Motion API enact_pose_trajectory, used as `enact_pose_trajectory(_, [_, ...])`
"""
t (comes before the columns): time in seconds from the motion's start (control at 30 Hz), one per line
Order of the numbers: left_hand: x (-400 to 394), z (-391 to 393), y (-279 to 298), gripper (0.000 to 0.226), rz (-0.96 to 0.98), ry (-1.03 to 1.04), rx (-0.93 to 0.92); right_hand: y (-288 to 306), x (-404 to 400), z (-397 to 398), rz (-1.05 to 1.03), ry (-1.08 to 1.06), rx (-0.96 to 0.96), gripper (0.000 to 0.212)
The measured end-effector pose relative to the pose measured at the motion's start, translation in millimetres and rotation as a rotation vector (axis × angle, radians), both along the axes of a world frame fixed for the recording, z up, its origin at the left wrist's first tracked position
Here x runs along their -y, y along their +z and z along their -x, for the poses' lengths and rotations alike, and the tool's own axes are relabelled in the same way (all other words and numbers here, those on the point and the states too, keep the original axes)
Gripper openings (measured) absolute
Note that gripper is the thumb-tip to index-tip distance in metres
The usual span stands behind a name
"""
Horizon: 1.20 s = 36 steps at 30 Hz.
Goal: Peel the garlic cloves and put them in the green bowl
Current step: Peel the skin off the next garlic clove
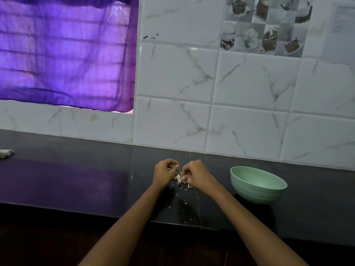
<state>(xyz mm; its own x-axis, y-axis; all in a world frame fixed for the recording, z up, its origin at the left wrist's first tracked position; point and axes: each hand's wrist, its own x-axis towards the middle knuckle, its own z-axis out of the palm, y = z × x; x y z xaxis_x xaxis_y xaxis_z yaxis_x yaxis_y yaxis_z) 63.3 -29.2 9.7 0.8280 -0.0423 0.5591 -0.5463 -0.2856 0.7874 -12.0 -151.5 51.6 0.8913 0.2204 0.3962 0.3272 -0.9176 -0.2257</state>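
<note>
Garlic, a small pale clove (177, 177) with papery skin hanging off it, sits between my two hands just above the dark polished stone counter (96, 179). My left hand (164, 172) has its fingers curled in, and a thin white sliver of skin shows at the fingertips (175, 166). My right hand (194, 174) is curled too, its fingertips closed down tight against the clove from the other side. Both hands meet almost knuckle to knuckle, so I cannot tell exactly which fingers carry the clove's weight.

Under and just in front of my hands, small white flakes of garlic peel (187, 187) lie scattered on the counter, thinning out toward the near edge.

To my right, near my right forearm but not touching it, stands the pale green round bowl (258, 184). What I can see of its inside shows only smooth green wall.

Far off at the left edge of the counter lies a small whitish clump (6, 153), too blurred for me to make out.

Behind the counter rises a wall of white marble-veined tiles (240, 83), and on the left a sheer purple curtain (63, 50) hangs over a window.
</note>
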Motion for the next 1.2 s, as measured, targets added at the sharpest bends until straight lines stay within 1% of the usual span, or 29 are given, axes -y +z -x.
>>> enact_pose_trajectory(0.07, [-0.3, -1.8, -0.9, 0.010, 0.008, -0.026, 0.016, -9.8, -5.0, 2.0, 0.101, 0.031, -0.060, 0.010])
enact_pose_trajectory(0.1, [-1.3, -1.4, -0.8, 0.011, 0.019, -0.050, 0.012, -10.9, -4.9, 0.1, 0.115, 0.050, -0.081, 0.011])
enact_pose_trajectory(0.13, [-1.2, -0.6, -1.2, 0.012, 0.055, -0.092, -0.019, -7.5, -2.1, -3.2, 0.096, 0.063, -0.091, 0.010])
enact_pose_trajectory(0.17, [-1.0, 1.3, -0.9, 0.013, 0.119, -0.156, -0.077, -2.6, 1.4, -6.7, 0.022, 0.072, -0.080, 0.009])
enact_pose_trajectory(0.2, [0.1, 3.9, 0.7, 0.013, 0.189, -0.223, -0.150, 4.0, 5.6, -10.7, -0.127, 0.062, -0.045, 0.007])
enact_pose_trajectory(0.23, [1.4, 6.8, 3.1, 0.013, 0.259, -0.283, -0.226, 9.2, 9.3, -15.0, -0.340, 0.038, -0.009, 0.008])
enact_pose_trajectory(0.27, [3.0, 8.3, 4.6, 0.014, 0.318, -0.327, -0.291, 11.8, 12.8, -19.5, -0.596, 0.016, 0.001, 0.009])
enact_pose_trajectory(0.3, [4.2, 8.4, 6.3, 0.014, 0.368, -0.365, -0.339, 11.6, 14.6, -23.6, -0.836, 0.005, -0.028, 0.011])
enact_pose_trajectory(0.33, [4.8, 7.5, 8.1, 0.015, 0.412, -0.401, -0.370, 10.1, 13.8, -27.5, -1.028, 0.005, -0.083, 0.012])
enact_pose_trajectory(0.4, [7.1, 5.4, 10.2, 0.015, 0.479, -0.451, -0.406, 4.4, 10.7, -35.1, -1.227, 0.005, -0.179, 0.015])
enact_pose_trajectory(0.43, [8.7, 4.2, 10.1, 0.014, 0.502, -0.454, -0.418, 1.5, 8.4, -37.7, -1.274, 0.008, -0.214, 0.017])
enact_pose_trajectory(0.53, [13.0, -0.1, 9.3, 0.011, 0.514, -0.429, -0.430, -7.9, 1.6, -45.4, -1.302, 0.013, -0.237, 0.023])
enact_pose_trajectory(0.6, [13.8, -4.3, 8.8, 0.011, 0.493, -0.392, -0.424, -13.0, -0.1, -49.2, -1.259, 0.008, -0.210, 0.029])
enact_pose_trajectory(0.67, [12.9, -9.0, 9.3, 0.009, 0.474, -0.357, -0.416, -16.6, 2.6, -54.5, -1.062, -0.004, -0.085, 0.032])
enact_pose_trajectory(0.7, [12.3, -10.0, 9.8, 0.009, 0.474, -0.344, -0.417, -17.6, 6.0, -56.2, -0.903, -0.030, 0.025, 0.029])
enact_pose_trajectory(0.73, [12.1, -10.6, 9.9, 0.009, 0.475, -0.337, -0.418, -17.5, 8.4, -56.6, -0.754, -0.053, 0.149, 0.022])
enact_pose_trajectory(0.77, [12.1, -10.0, 10.0, 0.009, 0.481, -0.338, -0.419, -17.6, 10.3, -55.3, -0.672, -0.046, 0.243, 0.010])
enact_pose_trajectory(0.8, [12.3, -8.7, 10.9, 0.010, 0.492, -0.353, -0.420, -16.8, 11.3, -53.5, -0.639, -0.017, 0.301, 0.005])
enact_pose_trajectory(0.83, [12.2, -6.4, 12.5, 0.009, 0.507, -0.381, -0.427, -17.0, 12.0, -52.8, -0.637, 0.014, 0.322, 0.016])
enact_pose_trajectory(0.87, [11.8, -4.7, 13.3, 0.009, 0.517, -0.410, -0.434, -16.7, 11.9, -51.8, -0.647, 0.051, 0.313, 0.022])
enact_pose_trajectory(0.9, [11.2, -2.8, 14.3, 0.009, 0.520, -0.433, -0.438, -14.8, 10.7, -49.8, -0.655, 0.083, 0.305, 0.023])
enact_pose_trajectory(1.0, [8.1, 4.1, 16.6, 0.010, 0.505, -0.449, -0.449, -14.0, 9.6, -49.2, -0.679, 0.125, 0.326, 0.017])
enact_pose_trajectory(1.1, [8.3, 10.6, 16.4, 0.014, 0.489, -0.452, -0.451, -14.8, 12.4, -47.0, -0.731, 0.111, 0.365, 0.013])
enact_pose_trajectory(1.2, [7.6, 13.8, 16.5, 0.015, 0.474, -0.457, -0.438, -14.9, 12.5, -44.9, -0.742, 0.120, 0.344, 0.012])
